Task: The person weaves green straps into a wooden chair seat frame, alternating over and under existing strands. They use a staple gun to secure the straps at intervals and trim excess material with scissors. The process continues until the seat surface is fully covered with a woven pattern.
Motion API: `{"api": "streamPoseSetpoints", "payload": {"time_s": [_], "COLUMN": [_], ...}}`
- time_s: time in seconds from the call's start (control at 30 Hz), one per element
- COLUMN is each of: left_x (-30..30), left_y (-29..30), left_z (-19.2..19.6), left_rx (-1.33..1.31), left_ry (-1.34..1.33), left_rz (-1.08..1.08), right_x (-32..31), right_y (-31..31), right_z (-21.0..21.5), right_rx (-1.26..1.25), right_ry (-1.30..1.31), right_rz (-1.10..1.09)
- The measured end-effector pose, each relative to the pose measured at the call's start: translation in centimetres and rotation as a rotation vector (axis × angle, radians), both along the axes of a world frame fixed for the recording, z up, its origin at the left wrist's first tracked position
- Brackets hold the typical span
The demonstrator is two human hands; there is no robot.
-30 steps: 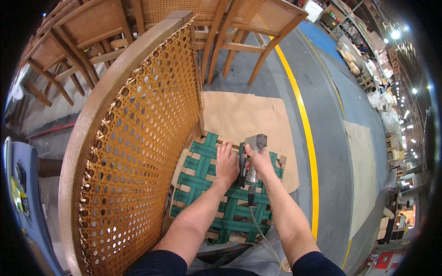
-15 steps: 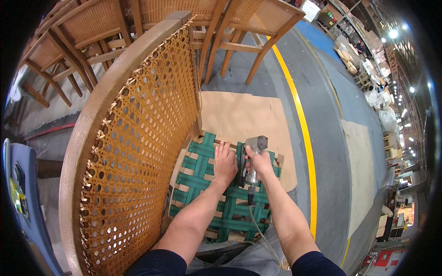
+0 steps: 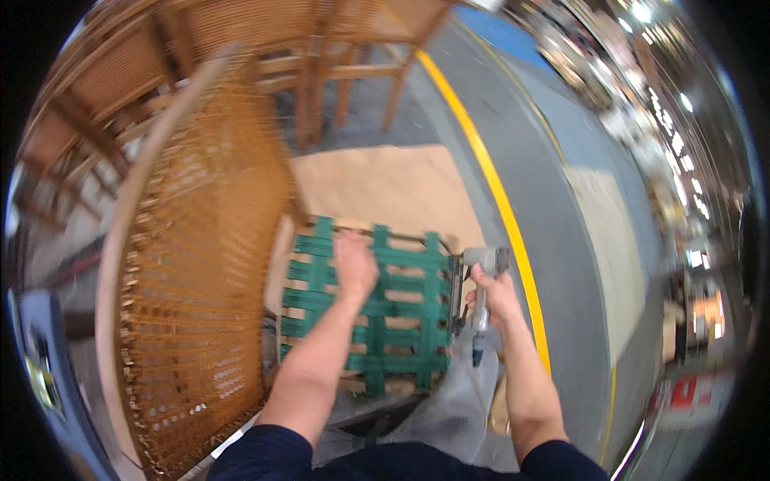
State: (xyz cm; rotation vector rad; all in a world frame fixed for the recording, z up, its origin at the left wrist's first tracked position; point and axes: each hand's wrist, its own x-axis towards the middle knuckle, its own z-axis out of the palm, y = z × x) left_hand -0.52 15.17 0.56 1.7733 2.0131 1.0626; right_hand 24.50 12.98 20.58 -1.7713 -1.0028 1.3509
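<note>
Two hands: left hand [image 3: 353, 268] flat on green woven webbing [image 3: 401, 321], right hand [image 3: 496, 295] around metal stapler [image 3: 480, 289].

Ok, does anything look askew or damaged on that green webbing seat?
Nothing stands out. The green webbing looks evenly woven across the seat frame. The left hand presses on it, and the right hand holds a pneumatic stapler at its right edge.
</note>
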Motion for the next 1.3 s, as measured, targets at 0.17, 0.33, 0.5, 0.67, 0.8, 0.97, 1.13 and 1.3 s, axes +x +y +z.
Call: {"api": "streamPoseSetpoints", "payload": {"time_s": [0.17,0.33,0.5,0.67,0.8,0.97,1.13,1.3], "left_x": [-0.6,2.2,2.3,1.4,1.2,0.5,1.2,2.7], "left_y": [-5.4,-16.9,-25.9,-28.7,-29.0,-28.5,-28.0,-26.5], "left_z": [0.7,2.4,2.6,2.9,2.2,1.6,0.4,-0.2], "left_rx": [-0.062,-0.279,-0.461,-1.213,-1.234,-0.976,-0.941,-0.941], "left_ry": [-0.136,-0.519,-0.81,-1.192,-1.462,-1.712,-1.775,-1.782], "left_rz": [-0.018,-0.021,-0.03,0.094,0.382,0.528,0.617,0.542], "right_x": [17.0,29.6,31.7,33.8,34.3,31.8,18.8,7.8], "right_y": [-10.7,-23.7,-26.9,-27.8,-27.8,-26.8,-17.9,-9.2], "right_z": [2.8,-1.7,-9.7,-12.6,-14.5,-12.3,-9.4,-14.3], "right_rx": [-0.062,-0.171,-0.278,-0.203,-0.268,-0.355,0.393,-0.079], "right_ry": [-0.094,0.109,0.463,0.637,0.218,-0.989,-0.744,-0.616], "right_rz": [-0.331,-0.714,-0.754,-0.605,-0.658,-0.116,-0.183,-0.034]}}
